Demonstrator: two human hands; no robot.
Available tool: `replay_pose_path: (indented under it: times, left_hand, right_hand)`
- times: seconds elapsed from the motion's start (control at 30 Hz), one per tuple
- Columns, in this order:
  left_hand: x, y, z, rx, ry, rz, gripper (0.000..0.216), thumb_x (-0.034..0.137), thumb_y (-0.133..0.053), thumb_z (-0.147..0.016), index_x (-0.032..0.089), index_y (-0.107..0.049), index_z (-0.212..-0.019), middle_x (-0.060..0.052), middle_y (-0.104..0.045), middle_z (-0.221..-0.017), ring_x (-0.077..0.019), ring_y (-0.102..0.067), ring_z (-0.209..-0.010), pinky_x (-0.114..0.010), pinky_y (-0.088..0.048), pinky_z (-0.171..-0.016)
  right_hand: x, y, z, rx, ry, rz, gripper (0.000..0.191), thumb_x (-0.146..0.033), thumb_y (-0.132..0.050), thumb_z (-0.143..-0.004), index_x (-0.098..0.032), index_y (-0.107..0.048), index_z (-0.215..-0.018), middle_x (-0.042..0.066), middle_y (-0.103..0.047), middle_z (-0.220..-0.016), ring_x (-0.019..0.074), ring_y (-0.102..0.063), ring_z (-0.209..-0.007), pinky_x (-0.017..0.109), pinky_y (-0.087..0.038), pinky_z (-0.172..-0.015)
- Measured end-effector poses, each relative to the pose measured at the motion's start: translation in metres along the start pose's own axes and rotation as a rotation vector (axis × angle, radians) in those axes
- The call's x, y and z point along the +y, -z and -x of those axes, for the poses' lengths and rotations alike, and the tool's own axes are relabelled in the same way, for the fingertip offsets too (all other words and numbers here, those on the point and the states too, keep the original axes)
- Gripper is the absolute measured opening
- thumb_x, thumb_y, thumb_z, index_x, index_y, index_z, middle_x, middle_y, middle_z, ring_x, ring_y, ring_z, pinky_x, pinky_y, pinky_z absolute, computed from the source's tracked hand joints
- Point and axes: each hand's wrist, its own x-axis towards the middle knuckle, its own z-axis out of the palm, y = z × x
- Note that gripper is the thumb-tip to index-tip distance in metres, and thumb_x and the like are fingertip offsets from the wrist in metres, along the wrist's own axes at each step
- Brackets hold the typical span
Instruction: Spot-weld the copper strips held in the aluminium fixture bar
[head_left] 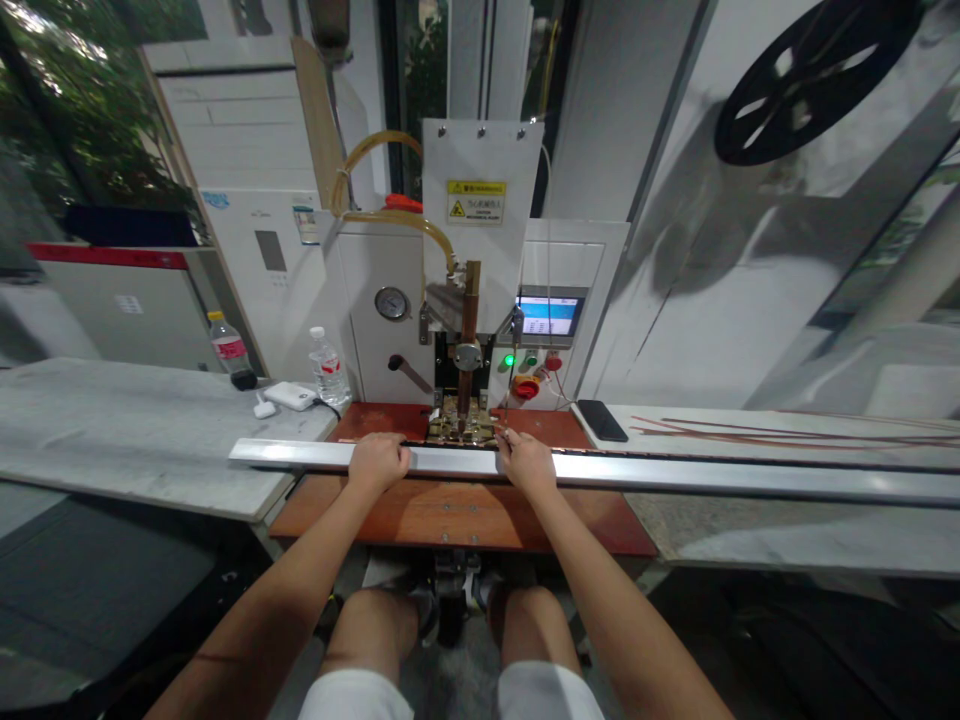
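Observation:
A long aluminium strip (675, 474) lies across the red-brown machine table (465, 515), running far to the right. My left hand (377, 461) is curled in a fist on top of the strip, left of the welding head. My right hand (525, 459) grips the strip's far edge, fingers pinched near the brass fixture (460, 425). Above the fixture stands a copper electrode rod (471, 310) of the white spot-welding machine (480, 200).
A black phone (601, 419) and thin copper strips (787, 430) lie on the right bench. Two water bottles (328, 368), a white power adapter (289, 396) sit on the left marble bench. The machine has a touchscreen (549, 315) and red stop button (526, 387). My knees are below.

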Motion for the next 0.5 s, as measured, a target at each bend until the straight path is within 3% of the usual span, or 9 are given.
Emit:
replay_pose_path:
  times: [0.5]
  left_hand:
    - [0.0022,-0.0013,-0.0024,-0.027,-0.018,-0.031,0.038,0.032,-0.038,-0.079,0.018,-0.072,-0.090,-0.010,-0.071,-0.088,-0.0230,-0.063,-0.083,-0.033,-0.045,-0.080]
  right_hand:
    - [0.0028,0.0012,-0.0008,-0.024,-0.011,0.018,0.037,-0.041,-0.035,-0.093,-0.020,-0.065,-0.097,0.006,-0.063,-0.077,0.0128,-0.056,-0.067,0.023,-0.029,-0.059]
